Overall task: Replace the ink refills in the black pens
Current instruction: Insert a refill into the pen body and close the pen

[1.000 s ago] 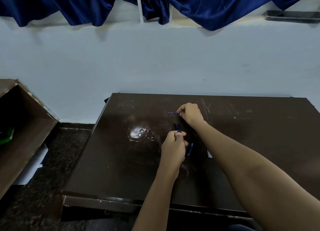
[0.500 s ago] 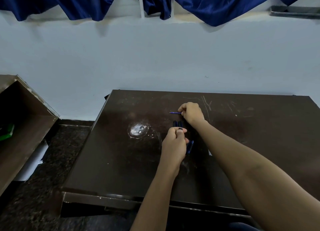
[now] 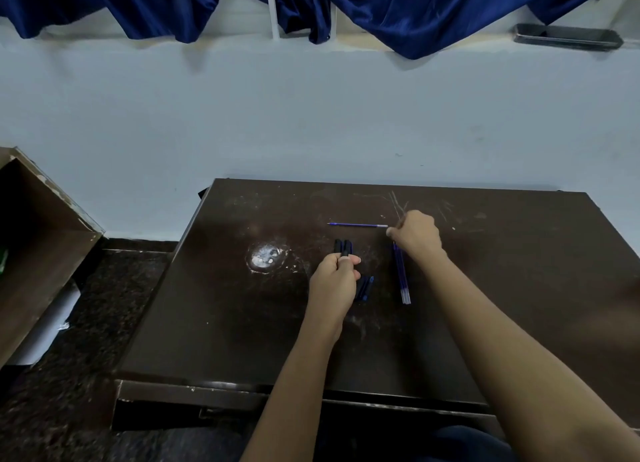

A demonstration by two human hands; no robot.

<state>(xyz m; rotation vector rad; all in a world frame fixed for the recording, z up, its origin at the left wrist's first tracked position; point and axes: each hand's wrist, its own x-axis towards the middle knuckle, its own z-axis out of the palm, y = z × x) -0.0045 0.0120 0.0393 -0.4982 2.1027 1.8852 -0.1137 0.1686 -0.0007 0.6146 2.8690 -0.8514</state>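
A dark, scuffed desk (image 3: 242,340) is seen from above, set against a pale wall with blue curtain (image 3: 398,8) hung over it.

Nearest on the desk, the left hand (image 3: 334,281) is closed around black pens (image 3: 343,247), whose ends project past the knuckles toward the wall. Just right of that hand lie small dark caps or barrel parts with blue tips (image 3: 365,288); which they are cannot be told.

Further right, a bundle of blue refills (image 3: 401,278) lies with its long axis running near to far, its far end hidden under the right wrist.

The right hand (image 3: 417,234) is loosely curled, empty as far as can be seen, its fingertips just beside the clear end of a single blue refill (image 3: 356,225). That refill lies crosswise, left to right, beyond the pens.

Judgement: the right hand is the nearer to both the refill and the bundle. Nothing stands in the way.

A pale worn patch (image 3: 266,256) sits well left.
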